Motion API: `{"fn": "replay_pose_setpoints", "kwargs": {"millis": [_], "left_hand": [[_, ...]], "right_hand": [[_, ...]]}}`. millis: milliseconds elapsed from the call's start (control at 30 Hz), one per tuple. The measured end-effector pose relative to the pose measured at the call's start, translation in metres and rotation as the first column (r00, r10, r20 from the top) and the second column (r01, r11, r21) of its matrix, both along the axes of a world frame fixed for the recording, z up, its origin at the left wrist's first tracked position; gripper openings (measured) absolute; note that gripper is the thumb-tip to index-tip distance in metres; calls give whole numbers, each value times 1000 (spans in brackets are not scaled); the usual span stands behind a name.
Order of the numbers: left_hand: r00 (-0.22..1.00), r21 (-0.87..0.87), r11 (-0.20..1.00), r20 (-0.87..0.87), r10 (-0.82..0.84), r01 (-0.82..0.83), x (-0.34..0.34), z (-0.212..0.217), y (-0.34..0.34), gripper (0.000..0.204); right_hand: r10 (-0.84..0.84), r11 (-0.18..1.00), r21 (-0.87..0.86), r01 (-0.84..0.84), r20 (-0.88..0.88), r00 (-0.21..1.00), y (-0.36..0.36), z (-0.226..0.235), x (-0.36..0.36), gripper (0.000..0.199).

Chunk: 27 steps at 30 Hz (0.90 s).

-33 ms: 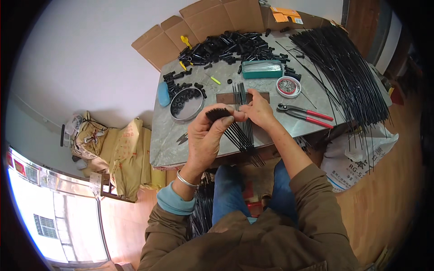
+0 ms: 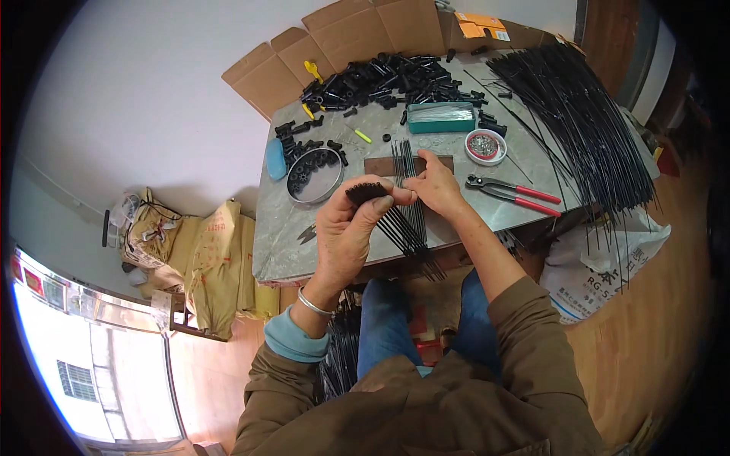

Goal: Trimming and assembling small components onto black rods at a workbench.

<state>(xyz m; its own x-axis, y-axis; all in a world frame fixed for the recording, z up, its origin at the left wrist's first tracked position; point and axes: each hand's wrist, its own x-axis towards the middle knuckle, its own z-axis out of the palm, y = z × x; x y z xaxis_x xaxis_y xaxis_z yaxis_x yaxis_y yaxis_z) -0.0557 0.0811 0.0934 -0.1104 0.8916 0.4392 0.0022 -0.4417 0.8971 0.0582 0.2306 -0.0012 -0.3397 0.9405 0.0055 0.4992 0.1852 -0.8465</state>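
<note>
Black rods (image 2: 401, 234), pinched, between both hands (image 2: 342, 235)

The thin black rods (image 2: 403, 235) look smooth and slightly glossy. The bracelet (image 2: 307, 302) seems of shiny metal, the red plier grips (image 2: 537, 194) of smooth plastic, the cardboard (image 2: 350, 30) of matt paper.

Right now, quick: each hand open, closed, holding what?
Left hand: closed, holding a bundle of thin black rods.
Right hand: at the dark rods crossing the brown block; grip cannot be told.
</note>
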Motion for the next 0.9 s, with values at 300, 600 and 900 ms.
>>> {"fn": "replay_pose_setpoints", "kwargs": {"millis": [300, 600, 900], "left_hand": [[999, 31, 999, 32, -26, 25, -2, -2, 1, 13], [996, 42, 998, 71, -50, 47, -7, -3, -2, 14], [991, 51, 997, 121, -63, 58, -9, -3, -4, 14]], "right_hand": [[37, 992, -120, -41, -32, 999, 9, -3, -13, 80], [61, 993, -86, -79, -192, 979, 21, -19, -17, 79], [3, 995, -97, -36, -323, 946, 20, -24, -14, 73]]}}
